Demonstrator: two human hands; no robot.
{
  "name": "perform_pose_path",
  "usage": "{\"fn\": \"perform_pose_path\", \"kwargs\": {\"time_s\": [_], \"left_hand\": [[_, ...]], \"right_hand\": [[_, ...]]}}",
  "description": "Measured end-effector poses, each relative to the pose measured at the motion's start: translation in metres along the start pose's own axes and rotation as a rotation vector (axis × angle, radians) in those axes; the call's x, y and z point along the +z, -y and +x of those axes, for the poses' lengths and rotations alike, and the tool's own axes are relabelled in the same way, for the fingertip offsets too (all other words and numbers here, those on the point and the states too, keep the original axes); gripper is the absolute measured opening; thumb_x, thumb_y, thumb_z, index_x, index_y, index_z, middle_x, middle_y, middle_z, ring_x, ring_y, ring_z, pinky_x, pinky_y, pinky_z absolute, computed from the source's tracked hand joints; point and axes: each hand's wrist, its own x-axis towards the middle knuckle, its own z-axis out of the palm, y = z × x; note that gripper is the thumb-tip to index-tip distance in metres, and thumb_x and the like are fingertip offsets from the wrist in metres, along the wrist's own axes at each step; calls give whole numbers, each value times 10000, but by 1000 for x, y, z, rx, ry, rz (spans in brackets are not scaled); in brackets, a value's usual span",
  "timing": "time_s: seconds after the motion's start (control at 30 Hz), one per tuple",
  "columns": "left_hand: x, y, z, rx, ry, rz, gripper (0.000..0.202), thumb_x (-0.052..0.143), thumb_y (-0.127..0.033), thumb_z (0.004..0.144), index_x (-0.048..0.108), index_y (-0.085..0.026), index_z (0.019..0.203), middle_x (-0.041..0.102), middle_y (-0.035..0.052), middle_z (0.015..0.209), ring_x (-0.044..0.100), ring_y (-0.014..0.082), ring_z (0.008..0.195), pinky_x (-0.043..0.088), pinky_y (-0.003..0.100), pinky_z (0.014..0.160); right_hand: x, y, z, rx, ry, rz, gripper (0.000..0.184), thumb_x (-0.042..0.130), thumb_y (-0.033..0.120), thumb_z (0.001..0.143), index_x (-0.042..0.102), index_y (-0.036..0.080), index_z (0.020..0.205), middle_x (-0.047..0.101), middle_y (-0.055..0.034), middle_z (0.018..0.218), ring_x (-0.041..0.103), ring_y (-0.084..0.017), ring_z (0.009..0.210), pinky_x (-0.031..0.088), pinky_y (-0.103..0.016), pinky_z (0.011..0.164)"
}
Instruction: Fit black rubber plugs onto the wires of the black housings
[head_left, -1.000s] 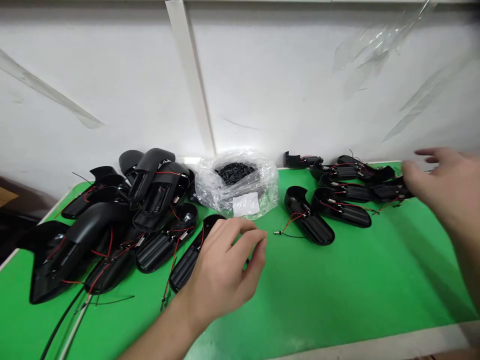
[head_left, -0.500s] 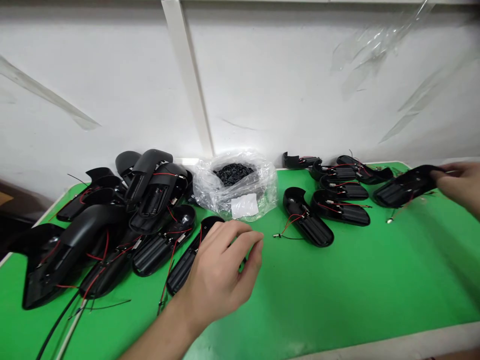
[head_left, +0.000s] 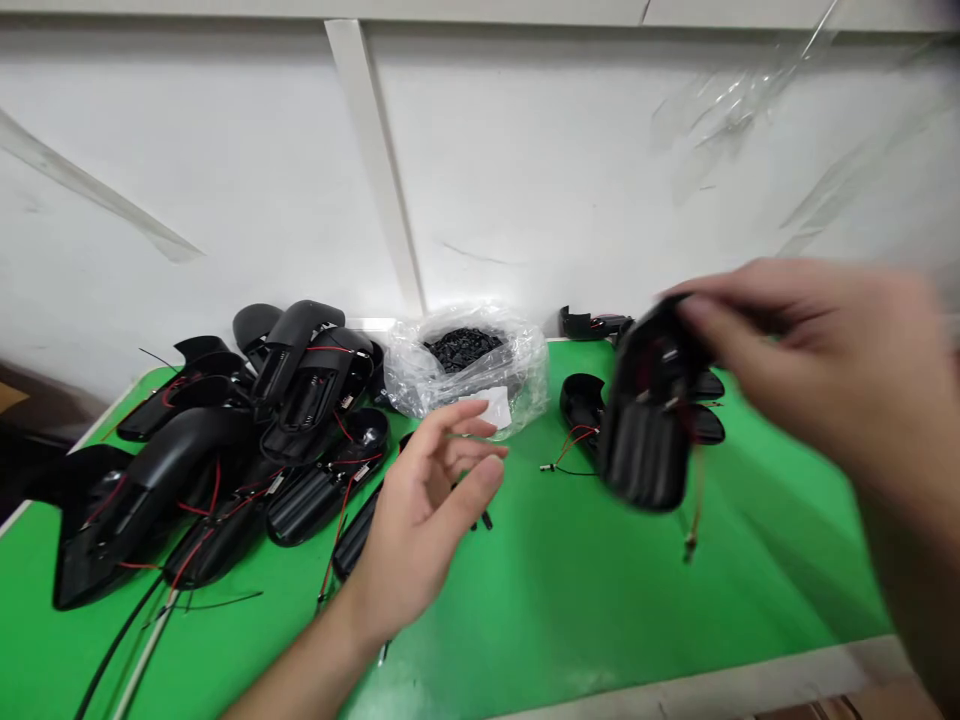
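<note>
My right hand [head_left: 795, 340] pinches the curved upper end of a black plastic housing [head_left: 649, 450], raised above the table on the right. The housing looks blurred; a wire with a small connector dangles from it. My left hand [head_left: 431, 500] is over the middle of the table with fingers apart and nothing in them. Partly hidden behind that hand, another black housing [head_left: 356, 540] lies on the green surface. Close to the left fingertips are a few small black pieces [head_left: 486, 520] and a clear plastic bag [head_left: 401, 370] full of small black parts [head_left: 463, 350].
To the left is a heap of similar black housings [head_left: 180, 460] with red wires. More housings lie at the right, among them one housing [head_left: 581, 400] partly covered by the held one. A white wall [head_left: 562, 150] stands behind the green table [head_left: 540, 620].
My right hand has brought the black housing from the far right toward the middle and nearer to me, tilting it upright. My left hand has turned and its fingers have spread.
</note>
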Motion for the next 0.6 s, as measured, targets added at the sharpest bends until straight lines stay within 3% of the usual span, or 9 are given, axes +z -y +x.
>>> {"fn": "perform_pose_path", "kwargs": {"time_s": [0.1, 0.2, 0.27, 0.37, 0.47, 0.6], "left_hand": [[0, -7, 0, -231, 126, -233, 569, 791, -485, 861, 576, -385, 1379, 705, -7, 1236, 769, 121, 1060, 651, 155, 889], [2, -13, -2, -414, 202, -325, 611, 848, -460, 810, 557, -356, 1337, 738, -10, 1081, 799, 169, 842, 666, 207, 706], [3, -16, -3, -456, 174, -322, 571, 869, -437, 786, 570, -293, 1250, 745, -13, 964, 788, 197, 721, 665, 242, 638], [2, -17, -1, -447, 63, -278, 470, 854, -409, 791, 562, -236, 1115, 766, 3, 924, 785, 220, 680, 660, 250, 607], [-1, -15, 2, -435, -19, -247, 394, 833, -365, 794, 541, -224, 1017, 752, -25, 894, 778, 227, 645, 650, 255, 566], [-2, -12, 3, -405, -86, -215, 372, 826, -337, 775, 524, -241, 969, 698, -79, 788, 771, 253, 615, 630, 265, 500]], "right_hand": [[48, 73, 1, -142, 139, 257, 206, 614, 161, 983, 818, 161, 956, 724, -52, 770, 653, -165, 674, 457, -307, 625], [76, 108, -6, -158, 180, 380, 250, 561, 130, 1002, 803, 131, 1068, 678, -53, 776, 619, -166, 698, 449, -304, 632], [84, 113, -12, -121, 179, 466, 270, 561, 200, 1046, 783, 129, 1183, 701, -63, 853, 638, -172, 767, 472, -309, 687], [90, 105, -22, -8, 101, 654, 319, 535, 321, 1097, 755, 153, 1255, 729, -59, 926, 664, -168, 827, 497, -311, 732], [101, 90, -36, 150, 10, 705, 351, 471, 335, 1124, 772, 169, 1052, 681, -36, 783, 628, -150, 710, 479, -308, 669], [117, 77, -52, 92, 141, 650, 358, 492, 312, 1105, 706, 171, 854, 658, -35, 717, 617, -154, 658, 458, -318, 647]]}}
